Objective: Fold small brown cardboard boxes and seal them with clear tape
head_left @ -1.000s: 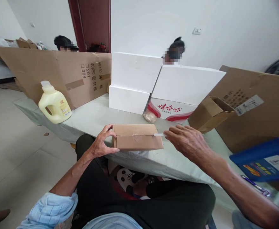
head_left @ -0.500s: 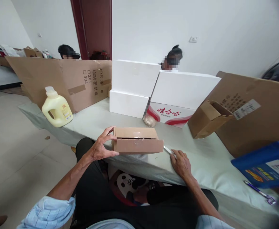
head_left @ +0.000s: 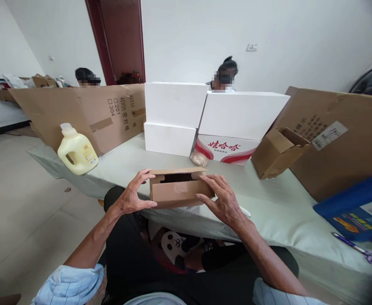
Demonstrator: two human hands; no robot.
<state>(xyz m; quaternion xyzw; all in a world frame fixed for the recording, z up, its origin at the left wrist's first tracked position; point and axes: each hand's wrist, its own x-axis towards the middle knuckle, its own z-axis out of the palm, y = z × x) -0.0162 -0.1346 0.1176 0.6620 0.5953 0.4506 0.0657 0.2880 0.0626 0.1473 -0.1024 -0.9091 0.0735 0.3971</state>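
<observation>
A small brown cardboard box (head_left: pixel 176 195) stands at the table's near edge, its long top flaps parted over a dark gap. My left hand (head_left: pixel 135 197) grips the box's left end, thumb low on the front and fingers at the top corner. At the right end, my right hand (head_left: pixel 222 199) has its thumb against the front and its fingers over the top corner. Beside the right wrist lies a slim white tool (head_left: pixel 245 212), mostly hidden by that hand. What is inside the box is too dark to make out.
White boxes (head_left: pixel 173 103) are stacked behind, a wrapped lump (head_left: pixel 199 159) before them. Left stands a pale yellow jug (head_left: pixel 78 150). To the right are an opened carton (head_left: pixel 275 152), a blue container (head_left: pixel 357 212) and a purple-handled tool (head_left: pixel 354 247). Two people sit beyond the boxes.
My right hand has let go of the slim white tool and moved left onto the box's right end. The box's top flaps have parted wider. My left hand keeps its hold.
</observation>
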